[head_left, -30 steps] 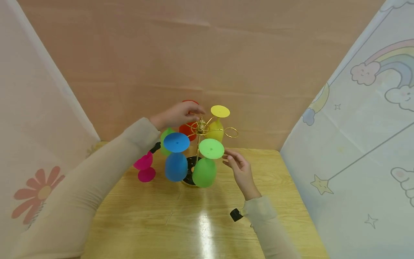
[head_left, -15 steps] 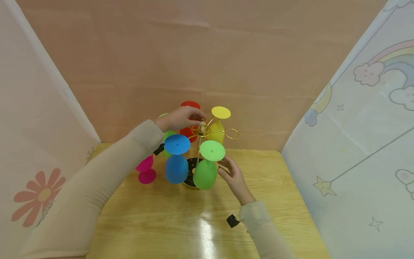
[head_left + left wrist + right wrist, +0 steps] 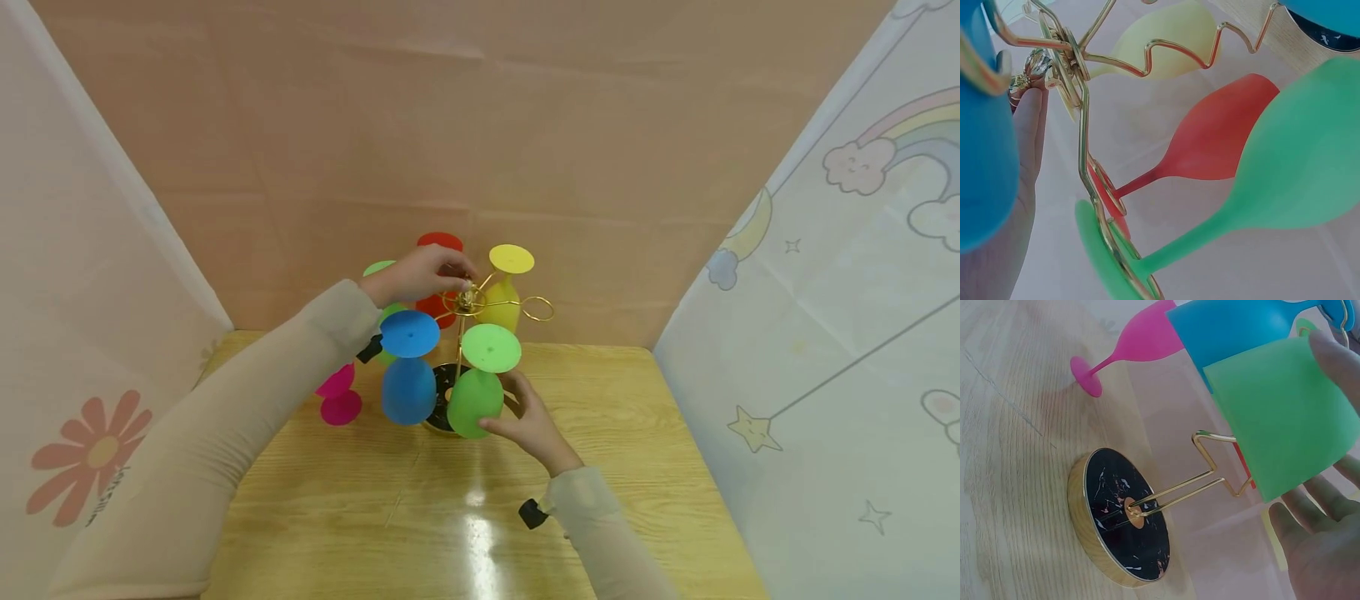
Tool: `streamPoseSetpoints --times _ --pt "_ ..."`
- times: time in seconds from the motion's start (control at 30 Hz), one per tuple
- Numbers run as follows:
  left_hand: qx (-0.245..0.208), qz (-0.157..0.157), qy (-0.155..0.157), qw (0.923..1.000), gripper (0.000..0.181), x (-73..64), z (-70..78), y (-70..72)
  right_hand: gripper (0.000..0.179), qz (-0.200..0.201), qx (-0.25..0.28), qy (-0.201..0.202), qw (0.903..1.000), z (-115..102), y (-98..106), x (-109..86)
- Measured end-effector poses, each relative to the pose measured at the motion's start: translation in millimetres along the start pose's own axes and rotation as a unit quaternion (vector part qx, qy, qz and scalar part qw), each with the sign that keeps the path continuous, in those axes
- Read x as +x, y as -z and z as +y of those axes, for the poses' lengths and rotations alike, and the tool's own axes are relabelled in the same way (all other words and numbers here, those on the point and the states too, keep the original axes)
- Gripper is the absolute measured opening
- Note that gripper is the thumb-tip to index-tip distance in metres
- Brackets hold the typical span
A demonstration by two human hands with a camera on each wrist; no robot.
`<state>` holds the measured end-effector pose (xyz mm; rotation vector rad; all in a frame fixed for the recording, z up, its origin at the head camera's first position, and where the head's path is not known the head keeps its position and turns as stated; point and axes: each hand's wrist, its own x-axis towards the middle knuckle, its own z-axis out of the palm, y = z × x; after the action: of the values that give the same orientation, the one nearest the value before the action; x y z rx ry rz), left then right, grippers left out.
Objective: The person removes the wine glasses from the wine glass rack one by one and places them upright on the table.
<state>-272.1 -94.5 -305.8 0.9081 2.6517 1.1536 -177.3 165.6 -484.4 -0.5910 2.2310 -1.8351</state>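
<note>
A gold wire goblet rack [image 3: 460, 342] with a round black marbled base [image 3: 1125, 515] stands on the table. At its top, my left hand [image 3: 420, 275] pinches the ornate gold knob [image 3: 1036, 64]. My right hand [image 3: 534, 427] holds the bowl of the front green goblet [image 3: 474, 407], thumb on the near side and fingers behind. That goblet hangs upside down, as do a blue goblet [image 3: 408, 393] beside it, a yellow goblet [image 3: 512, 260], a red goblet [image 3: 1213, 134] and a second green goblet [image 3: 1300, 156]. In the head view, my left arm partly hides the second green one.
An upright magenta goblet [image 3: 341, 407] stands on the wooden table [image 3: 420, 533], left of the rack. One wire loop [image 3: 538, 309] on the right bears no goblet. Cloth walls [image 3: 480, 125] close off the back and both sides.
My right hand has moved left onto the front green goblet's bowl, its thumb now against it. My left hand has lowered slightly onto the rack's top knob.
</note>
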Motion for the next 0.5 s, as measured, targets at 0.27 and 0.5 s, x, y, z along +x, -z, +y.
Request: streamPoseSetpoints --times 0.27,0.5 --pt "-0.015 0.0 0.006 0.9999 0.029 0.0 -2.9 0.9 0.086 0.005 0.0 0.0 1.0 0.6 -5.0 1.1" --pt "-0.029 0.004 0.014 0.9995 0.029 -1.3 -1.4 0.7 0.076 0.013 -0.004 0.004 0.9999 -1.4 -6.2 -1.5"
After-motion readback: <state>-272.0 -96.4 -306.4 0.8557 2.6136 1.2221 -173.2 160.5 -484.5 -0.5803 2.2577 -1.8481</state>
